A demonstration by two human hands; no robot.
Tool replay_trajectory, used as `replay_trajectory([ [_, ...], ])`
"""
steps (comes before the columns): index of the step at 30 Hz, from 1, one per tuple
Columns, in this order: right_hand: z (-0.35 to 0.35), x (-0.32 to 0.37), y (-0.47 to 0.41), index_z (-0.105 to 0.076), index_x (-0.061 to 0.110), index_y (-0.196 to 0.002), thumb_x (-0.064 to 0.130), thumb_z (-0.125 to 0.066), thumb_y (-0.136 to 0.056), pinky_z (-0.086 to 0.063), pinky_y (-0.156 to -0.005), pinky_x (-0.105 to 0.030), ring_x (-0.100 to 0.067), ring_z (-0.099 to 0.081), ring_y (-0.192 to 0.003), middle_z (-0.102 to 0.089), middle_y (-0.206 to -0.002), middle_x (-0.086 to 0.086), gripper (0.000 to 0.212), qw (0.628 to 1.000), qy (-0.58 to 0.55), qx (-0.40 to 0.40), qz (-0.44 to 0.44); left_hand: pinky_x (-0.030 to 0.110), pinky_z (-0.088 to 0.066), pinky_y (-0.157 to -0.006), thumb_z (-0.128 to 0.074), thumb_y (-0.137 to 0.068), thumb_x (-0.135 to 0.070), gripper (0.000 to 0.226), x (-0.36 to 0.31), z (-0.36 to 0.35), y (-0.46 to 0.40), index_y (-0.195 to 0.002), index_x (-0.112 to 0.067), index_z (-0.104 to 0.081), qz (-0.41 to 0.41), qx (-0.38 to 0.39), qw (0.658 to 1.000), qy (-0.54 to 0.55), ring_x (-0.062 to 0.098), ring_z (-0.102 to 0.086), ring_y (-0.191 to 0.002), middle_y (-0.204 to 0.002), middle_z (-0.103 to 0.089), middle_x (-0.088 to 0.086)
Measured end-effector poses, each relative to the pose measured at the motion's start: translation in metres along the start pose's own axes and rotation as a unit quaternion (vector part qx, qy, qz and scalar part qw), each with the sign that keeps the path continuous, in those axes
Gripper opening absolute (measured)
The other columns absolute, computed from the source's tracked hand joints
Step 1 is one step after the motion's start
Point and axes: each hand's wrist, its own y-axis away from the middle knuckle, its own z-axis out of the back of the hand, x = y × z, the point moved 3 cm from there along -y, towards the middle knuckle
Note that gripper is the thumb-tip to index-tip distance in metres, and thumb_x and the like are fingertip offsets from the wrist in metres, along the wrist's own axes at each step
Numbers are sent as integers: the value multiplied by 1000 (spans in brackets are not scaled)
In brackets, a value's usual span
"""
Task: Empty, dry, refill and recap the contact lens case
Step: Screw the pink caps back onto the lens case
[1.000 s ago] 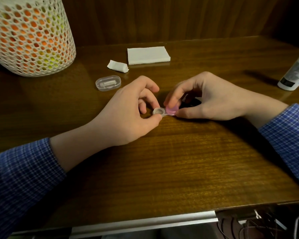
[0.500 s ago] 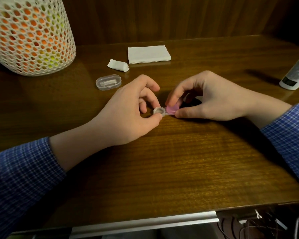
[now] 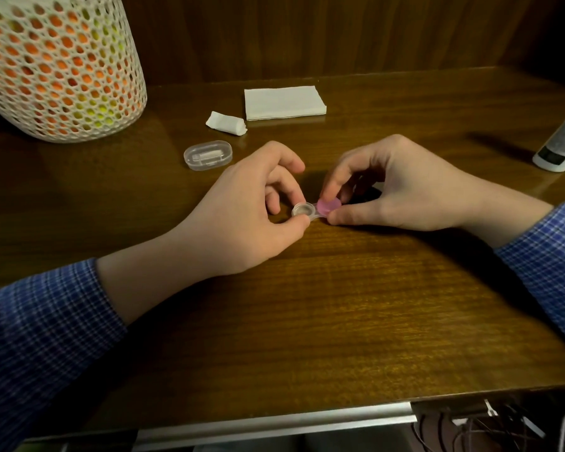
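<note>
Contact lens case [image 3: 310, 212] lies flat on the wooden surface [image 3: 307, 305] at centre, pinned between both hands. The left hand [image 3: 242, 216] has its fingers [image 3: 302, 221] closed on the uncapped well at the case's 9 o'clock end, thumb on the near rim, a finger on the far rim. The right hand [image 3: 405, 187] has thumb and forefinger clamped on the pink cap [image 3: 328, 206] sitting on the well at the 3 o'clock end.

The step in hand looks like working that pink cap, though whether it is being loosened or tightened cannot be told. To do it well, the left hand should keep the case flat and steady so the open well does not tip, while the right turns the cap squarely on its thread without lifting that end.

Whether the open well holds liquid is hard to make out; it reads only as a pale ring. The other cap is not clearly visible; a dark shape under the right palm cannot be identified. At 3 o'clock a white bottle [image 3: 561, 141] is cut off by the frame edge. At 12 o'clock lie a folded tissue [image 3: 284, 102] and a rolled scrap [image 3: 225, 123]; at 10 o'clock is a small clear box [image 3: 207, 154] with indistinct contents.
</note>
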Motion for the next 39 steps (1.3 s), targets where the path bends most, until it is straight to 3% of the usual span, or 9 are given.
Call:
replay_trajectory([
  [3, 0, 1, 0, -79, 27, -96, 41, -81, -75, -60, -83, -36, -11, -71, -93, -76, -100, 10, 25, 1000, 3, -10, 3, 13, -50, -65, -83, -82, -22, 55, 0, 0, 0, -129, -23, -54, 0, 0, 1000, 1, 9, -64, -79, -92, -72, -12],
  [9, 5, 2, 2, -80, 23, -101, 24, -79, -84, -54, -93, -18, 0, -70, -106, -76, -112, 13, 18, 999, 19, 5, 30, 11, -48, -62, -84, -82, -20, 55, 1, 0, 0, -128, -25, -54, 4, 3, 1000, 6, 9, -64, -78, -91, -72, -13],
  [17, 0, 2, 0, -80, 26, -94, 36, -82, -78, -59, -82, -34, -12, -71, -92, -75, -98, 9, 19, 999, 25, -22, 17, 13, -49, -63, -84, -82, -21, 55, 0, 0, -1, -129, -23, -54, 2, 1, 1000, 1, 9, -64, -78, -91, -72, -13],
  [21, 2, 2, 1, -81, 23, -96, 35, -80, -78, -59, -86, -30, -13, -72, -98, -75, -108, 12, 21, 999, 27, -13, 24, 13, -50, -63, -84, -82, -21, 55, 0, 0, -1, -128, -24, -54, 4, 1, 1000, 2, 10, -64, -78, -91, -72, -13],
  [25, 3, 1, 2, -80, 19, -103, 20, -80, -84, -59, -89, -25, -10, -73, -99, -78, -107, 8, 19, 1000, 8, 7, 26, 13, -49, -63, -83, -82, -21, 55, 0, 0, 0, -128, -24, -54, 3, 2, 1000, 4, 11, -63, -78, -91, -72, -13],
  [31, -2, 1, 0, -79, 26, -94, 35, -83, -78, -60, -79, -39, -12, -71, -87, -76, -95, 10, 19, 1000, 20, -20, 8, 13, -49, -62, -83, -82, -21, 55, -1, 0, 0, -129, -22, -54, 1, 3, 1000, 3, 10, -63, -77, -92, -72, -12],
  [36, 1, 1, 2, -81, 21, -98, 25, -81, -82, -61, -85, -34, -17, -74, -93, -77, -109, 9, 16, 1000, 9, -3, 12, 14, -50, -64, -84, -82, -20, 55, 1, 0, -1, -128, -22, -55, 0, 0, 1000, 4, 11, -63, -77, -91, -72, -12],
  [39, 1, 2, 2, -81, 21, -99, 23, -82, -83, -60, -85, -27, -9, -73, -93, -79, -102, 10, 16, 1000, 17, -6, 8, 14, -50, -63, -84, -82, -20, 55, 0, 0, 0, -129, -22, -55, -2, 2, 1000, 7, 11, -64, -78, -91, -73, -12],
])
